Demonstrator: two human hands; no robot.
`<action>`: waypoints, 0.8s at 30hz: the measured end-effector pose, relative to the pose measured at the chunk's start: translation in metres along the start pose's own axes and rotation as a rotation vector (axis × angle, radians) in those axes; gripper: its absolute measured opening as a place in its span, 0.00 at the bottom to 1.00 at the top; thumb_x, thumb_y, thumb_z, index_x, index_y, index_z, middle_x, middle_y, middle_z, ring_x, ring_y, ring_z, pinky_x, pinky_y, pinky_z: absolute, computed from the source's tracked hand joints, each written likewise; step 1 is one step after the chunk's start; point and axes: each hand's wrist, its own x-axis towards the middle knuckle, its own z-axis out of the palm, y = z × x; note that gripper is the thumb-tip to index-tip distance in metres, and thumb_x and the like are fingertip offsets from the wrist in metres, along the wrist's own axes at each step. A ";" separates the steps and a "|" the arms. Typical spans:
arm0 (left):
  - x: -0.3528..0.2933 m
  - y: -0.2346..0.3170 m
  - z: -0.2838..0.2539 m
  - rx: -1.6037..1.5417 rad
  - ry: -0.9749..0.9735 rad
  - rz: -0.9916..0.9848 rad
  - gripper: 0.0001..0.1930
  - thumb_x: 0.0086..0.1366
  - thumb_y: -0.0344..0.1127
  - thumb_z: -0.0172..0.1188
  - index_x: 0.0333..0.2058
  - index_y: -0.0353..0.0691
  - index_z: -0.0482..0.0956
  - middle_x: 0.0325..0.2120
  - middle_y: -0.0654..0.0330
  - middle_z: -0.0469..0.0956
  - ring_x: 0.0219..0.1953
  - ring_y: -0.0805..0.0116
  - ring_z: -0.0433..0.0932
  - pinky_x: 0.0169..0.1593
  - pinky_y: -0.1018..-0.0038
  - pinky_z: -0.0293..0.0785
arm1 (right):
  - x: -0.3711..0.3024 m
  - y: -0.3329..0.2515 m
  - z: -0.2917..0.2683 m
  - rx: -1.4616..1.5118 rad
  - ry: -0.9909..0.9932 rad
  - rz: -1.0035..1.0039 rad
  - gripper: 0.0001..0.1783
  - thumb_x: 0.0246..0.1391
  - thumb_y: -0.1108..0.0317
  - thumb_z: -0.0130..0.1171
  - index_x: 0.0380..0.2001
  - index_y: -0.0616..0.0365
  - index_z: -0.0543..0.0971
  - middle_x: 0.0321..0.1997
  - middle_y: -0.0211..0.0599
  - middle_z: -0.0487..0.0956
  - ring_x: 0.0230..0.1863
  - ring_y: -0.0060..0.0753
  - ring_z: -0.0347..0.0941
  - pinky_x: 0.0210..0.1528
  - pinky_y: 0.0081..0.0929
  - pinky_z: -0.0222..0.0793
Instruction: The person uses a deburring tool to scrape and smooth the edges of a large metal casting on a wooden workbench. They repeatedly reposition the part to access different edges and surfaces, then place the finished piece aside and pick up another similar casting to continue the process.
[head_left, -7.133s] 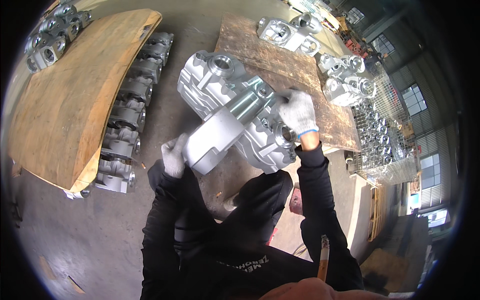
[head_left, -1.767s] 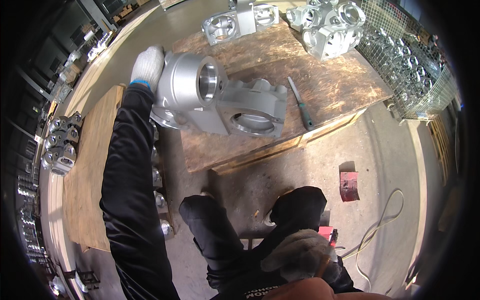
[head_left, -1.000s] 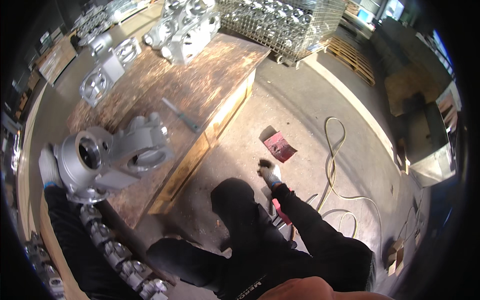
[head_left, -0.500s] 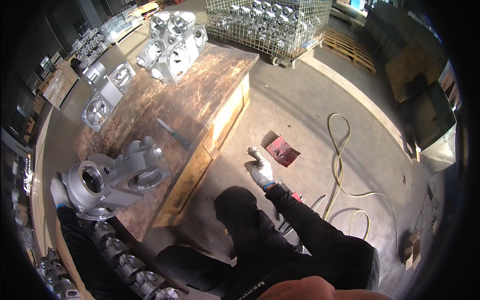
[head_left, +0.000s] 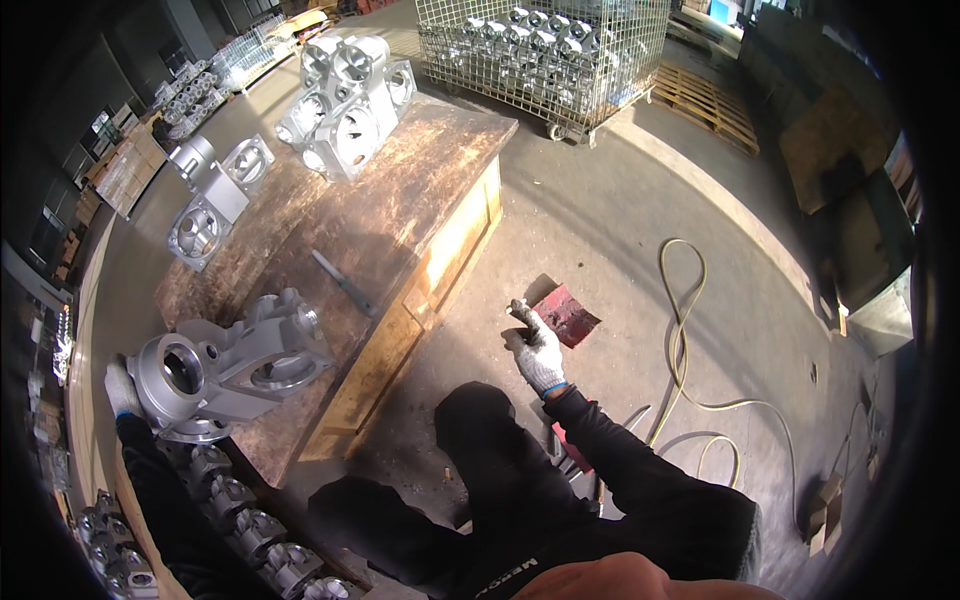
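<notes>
My left hand (head_left: 122, 390), in a white knitted glove, is pressed against the outer side of a silver metal casting (head_left: 175, 372) with round bored openings. The casting sits at the near left end of a worn wooden bench (head_left: 430, 145); the fingers on it are partly hidden. Out over the floor, right of the bench, my right hand (head_left: 538, 352) is held in the air in a glove with darkened fingertips. Its thumb stands apart from the fingers, and no object shows in it. Beyond the casting lies a slim hand tool (head_left: 343, 283) with a greenish handle.
More castings stand on the bench: a stack (head_left: 350, 110) at the far end and one (head_left: 208, 200) on the left. Smaller castings (head_left: 255, 530) lie below left. A red curved piece (head_left: 568, 315), a yellowish hose (head_left: 680, 340) and a wheeled wire cage (head_left: 540, 65) occupy the floor.
My right hand has shifted slightly right and nearer to me, with its fingers in clearer view. The view has tilted a little. My left hand stays against the casting.
</notes>
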 end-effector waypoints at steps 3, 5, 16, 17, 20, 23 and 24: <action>0.003 -0.002 0.004 0.085 0.041 0.083 0.32 0.69 0.51 0.52 0.52 0.21 0.79 0.45 0.47 0.82 0.46 0.59 0.78 0.54 0.61 0.73 | -0.006 -0.037 0.004 -0.025 -0.035 -0.026 0.33 0.61 0.83 0.59 0.70 0.59 0.70 0.65 0.36 0.77 0.46 0.25 0.82 0.44 0.24 0.80; 0.006 -0.001 0.007 0.098 0.039 0.118 0.32 0.69 0.51 0.52 0.52 0.20 0.78 0.46 0.46 0.82 0.47 0.58 0.78 0.54 0.60 0.72 | -0.014 -0.063 0.010 -0.083 -0.034 -0.141 0.33 0.62 0.84 0.58 0.71 0.60 0.69 0.67 0.37 0.75 0.48 0.26 0.81 0.47 0.25 0.80; -0.011 0.004 0.025 0.198 -0.020 0.213 0.31 0.65 0.49 0.48 0.43 0.18 0.77 0.39 0.46 0.82 0.41 0.58 0.76 0.50 0.59 0.70 | -0.095 -0.152 0.095 -0.152 -0.225 -0.449 0.38 0.60 0.87 0.57 0.73 0.62 0.63 0.68 0.45 0.74 0.49 0.28 0.83 0.45 0.24 0.79; -0.008 0.005 0.029 0.194 -0.009 0.197 0.30 0.65 0.50 0.48 0.42 0.19 0.77 0.35 0.41 0.82 0.38 0.55 0.76 0.48 0.58 0.70 | -0.101 -0.157 0.106 -0.164 -0.258 -0.460 0.38 0.60 0.86 0.57 0.73 0.62 0.63 0.68 0.45 0.74 0.49 0.28 0.83 0.44 0.24 0.79; -0.002 0.001 0.033 0.389 -0.021 0.304 0.26 0.67 0.48 0.45 0.41 0.25 0.79 0.38 0.30 0.81 0.43 0.38 0.79 0.50 0.49 0.69 | -0.118 -0.167 0.137 -0.133 -0.308 -0.488 0.39 0.59 0.87 0.58 0.73 0.62 0.63 0.69 0.47 0.74 0.51 0.30 0.83 0.48 0.25 0.79; 0.001 -0.004 0.036 0.596 -0.007 0.487 0.24 0.70 0.45 0.42 0.41 0.28 0.79 0.42 0.27 0.79 0.50 0.29 0.77 0.53 0.43 0.68 | -0.128 -0.175 0.157 -0.103 -0.338 -0.552 0.38 0.58 0.87 0.59 0.72 0.64 0.64 0.71 0.49 0.72 0.52 0.32 0.83 0.51 0.26 0.79; 0.001 -0.005 0.037 0.611 -0.011 0.504 0.23 0.71 0.44 0.41 0.40 0.29 0.79 0.43 0.27 0.79 0.52 0.29 0.76 0.54 0.42 0.68 | -0.130 -0.177 0.161 -0.110 -0.346 -0.574 0.39 0.58 0.87 0.59 0.72 0.63 0.65 0.71 0.49 0.72 0.52 0.32 0.83 0.51 0.26 0.79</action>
